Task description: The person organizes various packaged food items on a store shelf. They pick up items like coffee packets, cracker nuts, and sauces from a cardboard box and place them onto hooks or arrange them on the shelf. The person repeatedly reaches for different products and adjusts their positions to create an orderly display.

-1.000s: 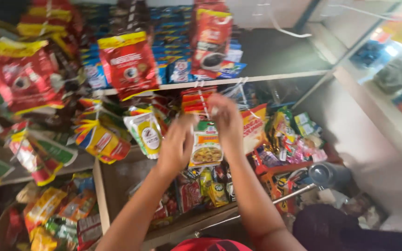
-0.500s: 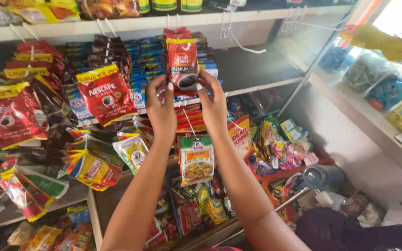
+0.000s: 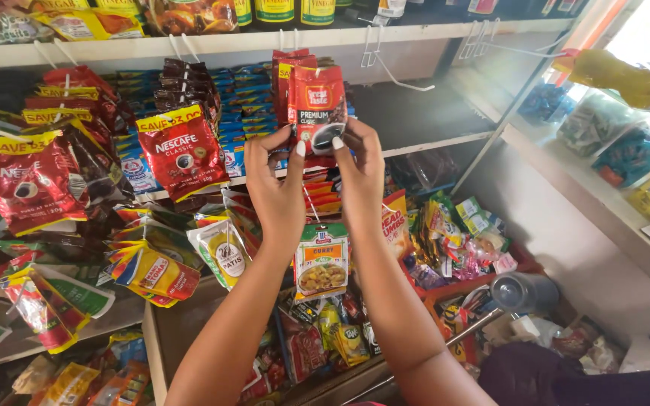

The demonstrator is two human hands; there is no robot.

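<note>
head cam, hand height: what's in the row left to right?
Red coffee pouch at far left → second red coffee pouch → left hand → red hanging sachet pinched by both hands → right hand → bare dark shelf → clear jars of sweets

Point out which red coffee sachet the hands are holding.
The front red sachet on the middle strip, pinched at its lower edge by left hand and right hand; the others hang untouched further left.

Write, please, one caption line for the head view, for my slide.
Both hands, left hand and right hand, hold the bottom of a red sachet hanging among packets on a shop shelf.
</note>
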